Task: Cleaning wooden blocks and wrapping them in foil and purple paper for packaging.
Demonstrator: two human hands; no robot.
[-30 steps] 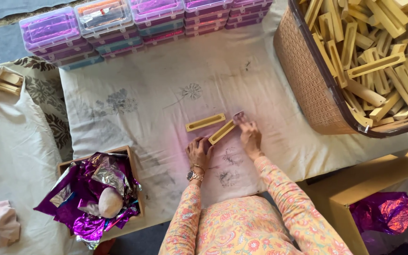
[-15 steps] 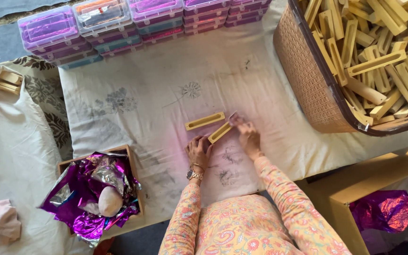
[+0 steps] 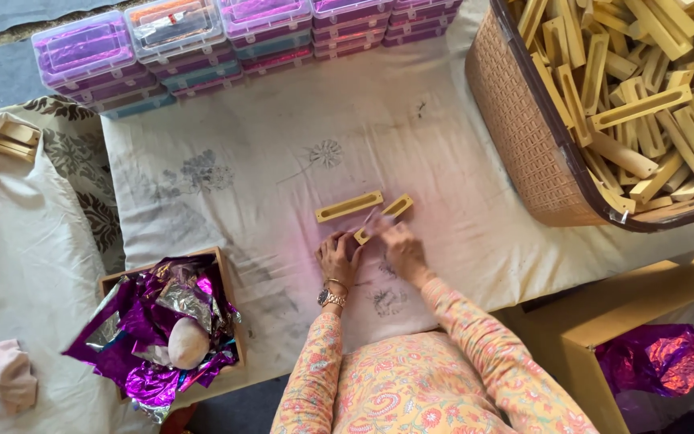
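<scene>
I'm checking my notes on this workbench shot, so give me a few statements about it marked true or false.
1. Both hands, the left hand and the right hand, are on one slotted wooden piece. True.
2. A second wooden piece lies on the cloth just beyond. True.
3. The woven basket is empty. False: it is full of wooden pieces.
4. The purple foil sits in a plastic box. False: it sits in a wooden tray.
</scene>
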